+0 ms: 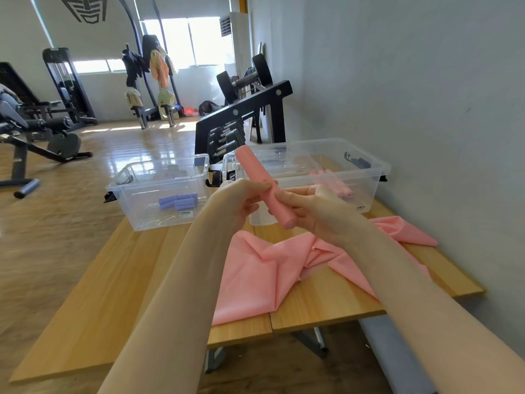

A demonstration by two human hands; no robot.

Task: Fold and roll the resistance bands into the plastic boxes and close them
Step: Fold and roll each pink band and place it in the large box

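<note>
Head view: both hands up above the table [119, 282], sharing one pink rolled band [262, 187]. Left hand [241, 199] has its grip closed around the middle of the roll, fingers curled over the top. Right hand [318, 211] has its grip on the lower part, fingertips pinching the side and palm cupping underneath. The roll is tilted, near end low just beside the right palm, far end pointing up and away past the left hand's fingers. Directly below both grips, loose pink bands [264, 271] lie spread and crumpled on the table, one tail [409, 233] running out to the right of the right wrist. Beyond the right grip sits an open clear plastic box [369, 177], with several pink rolls [338, 186] inside, partly hidden by the right hand. Beyond and left of the left grip is a second open clear box [136, 206], holding a few purple rolls [177, 201]. Black latches [214, 177] show between the two boxes. Well past the boxes stands a dumbbell rack [241, 115]; gym machines [37, 120] are far off to the left.
</note>
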